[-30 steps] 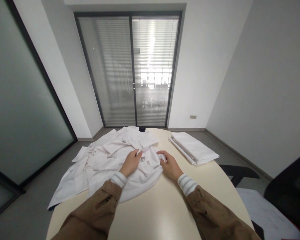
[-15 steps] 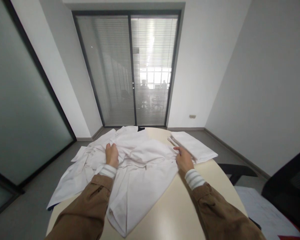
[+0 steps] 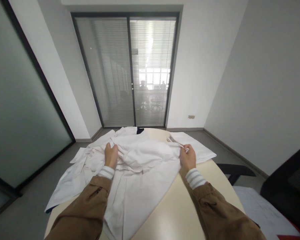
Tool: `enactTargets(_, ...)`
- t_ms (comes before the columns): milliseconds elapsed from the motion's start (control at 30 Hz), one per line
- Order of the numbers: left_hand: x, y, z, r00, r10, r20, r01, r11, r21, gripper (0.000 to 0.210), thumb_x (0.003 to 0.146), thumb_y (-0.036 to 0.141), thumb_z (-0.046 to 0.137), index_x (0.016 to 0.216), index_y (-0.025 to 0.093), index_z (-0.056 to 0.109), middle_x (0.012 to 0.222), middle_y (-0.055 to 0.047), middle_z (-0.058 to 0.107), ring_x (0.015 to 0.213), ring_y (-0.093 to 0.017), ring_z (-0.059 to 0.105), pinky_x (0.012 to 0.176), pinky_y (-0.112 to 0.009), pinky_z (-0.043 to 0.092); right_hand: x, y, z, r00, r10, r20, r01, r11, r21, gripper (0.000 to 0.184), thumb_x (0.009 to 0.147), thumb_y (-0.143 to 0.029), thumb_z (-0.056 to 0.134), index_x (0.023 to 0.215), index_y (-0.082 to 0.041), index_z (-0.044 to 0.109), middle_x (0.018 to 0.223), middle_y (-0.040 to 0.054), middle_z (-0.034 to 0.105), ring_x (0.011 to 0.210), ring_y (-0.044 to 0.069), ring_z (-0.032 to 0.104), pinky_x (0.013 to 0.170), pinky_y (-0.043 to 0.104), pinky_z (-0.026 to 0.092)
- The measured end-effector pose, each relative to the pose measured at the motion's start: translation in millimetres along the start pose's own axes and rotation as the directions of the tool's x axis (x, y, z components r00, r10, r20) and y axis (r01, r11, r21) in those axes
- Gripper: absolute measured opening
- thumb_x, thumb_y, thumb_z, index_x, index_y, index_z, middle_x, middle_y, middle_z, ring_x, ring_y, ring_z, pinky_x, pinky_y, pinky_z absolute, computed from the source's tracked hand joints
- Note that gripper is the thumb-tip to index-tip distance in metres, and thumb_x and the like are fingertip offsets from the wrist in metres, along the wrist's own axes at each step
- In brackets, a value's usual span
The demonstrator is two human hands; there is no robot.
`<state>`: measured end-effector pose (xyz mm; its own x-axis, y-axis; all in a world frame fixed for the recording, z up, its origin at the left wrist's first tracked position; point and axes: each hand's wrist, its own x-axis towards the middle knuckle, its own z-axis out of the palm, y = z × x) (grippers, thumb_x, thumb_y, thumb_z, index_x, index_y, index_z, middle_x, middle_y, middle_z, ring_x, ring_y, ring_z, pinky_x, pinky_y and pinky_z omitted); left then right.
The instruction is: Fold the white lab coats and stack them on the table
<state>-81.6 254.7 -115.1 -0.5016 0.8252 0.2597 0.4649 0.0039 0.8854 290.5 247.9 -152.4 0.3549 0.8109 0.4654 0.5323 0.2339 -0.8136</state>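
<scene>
A large white garment [image 3: 150,153] lies rumpled over the left and middle of the table, its lower part fanned out towards me. My left hand [image 3: 111,155] is closed on a bunched fold of it near the middle. My right hand [image 3: 188,157] pinches the garment's right edge, and the cloth stretches between both hands. Just beyond my right hand lies a folded white cloth [image 3: 200,146], partly hidden by that hand. Which part of the garment each hand grips I cannot tell.
The round cream table [image 3: 165,213] stands before me. A dark patch of fabric [image 3: 140,131] shows at its far edge. At right is a black chair [image 3: 290,180] beside a white sheet [image 3: 260,206] with red edging. Glass doors with blinds [image 3: 130,73] stand behind.
My right hand has closed on the garment's right edge and moved slightly right and up, drawing the cloth flatter. My left hand keeps its hold almost in place.
</scene>
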Motion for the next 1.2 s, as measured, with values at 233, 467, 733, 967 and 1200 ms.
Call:
enactTargets(233,-3.2,6.8,-7.3,0.987,0.022,0.157,-0.054,0.977,0.205,0.04,0.077,0.041,0.061,0.104,0.012,0.067,0.09,-0.016,0.071,0.098,-0.036,0.065,0.087,-0.044,0.048,-6.3,-26.3,-10.4,0.995,-0.094,0.03,0.088,0.984,0.152,0.012,0.085,-0.035,0.052,0.086,-0.023,0.051,0.074,0.0006,0.065,0.068,0.018,0.058,0.073,0.031,0.045)
enactTargets(467,-38.4,25.6,1.4,0.724,0.477,0.497,-0.686,0.568,0.455,0.06,0.088,0.029,0.054,0.147,0.023,0.044,0.152,-0.011,0.044,0.139,-0.031,0.039,0.115,-0.045,0.028,-21.5,-17.6,12.0,0.792,0.144,0.594,-0.111,0.99,-0.091,0.052,0.078,-0.043,0.069,0.122,-0.016,0.065,0.109,0.0128,0.072,0.088,0.023,0.068,0.084,0.036,0.05)
enactTargets(733,-55.0,25.5,5.2,0.687,0.175,0.705,-0.692,0.453,0.562,0.057,0.094,0.031,0.044,0.15,0.019,0.041,0.11,-0.017,0.071,0.1,-0.034,0.067,0.087,-0.046,0.046,-27.7,-31.7,13.7,0.843,0.096,0.529,0.12,0.926,-0.358,0.02,0.074,-0.036,0.071,0.085,-0.019,0.073,0.094,0.0113,0.073,0.088,0.025,0.065,0.08,0.034,0.045)
enactTargets(967,-58.6,28.4,4.8,0.751,0.078,0.656,-0.603,0.487,0.632,0.039,0.091,0.028,0.043,0.125,0.018,0.06,0.107,-0.018,0.071,0.099,-0.034,0.069,0.079,-0.043,0.049,-28.8,-44.4,10.3,0.896,-0.08,0.437,0.205,0.947,-0.248,0.006,0.08,-0.026,0.059,0.075,-0.022,0.06,0.073,0.0026,0.069,0.073,0.02,0.062,0.069,0.028,0.042)
enactTargets(1200,-58.5,27.1,6.0,0.816,-0.011,0.578,-0.483,0.538,0.691,0.039,0.087,0.037,0.049,0.113,0.011,0.062,0.105,-0.028,0.069,0.103,-0.041,0.067,0.081,-0.049,0.049,-20.6,-50.7,5.2,0.942,-0.327,-0.07,0.328,0.945,0.004,0.027,0.086,-0.038,0.061,0.071,-0.024,0.043,0.096,0.0091,0.069,0.091,0.024,0.063,0.082,0.034,0.046)
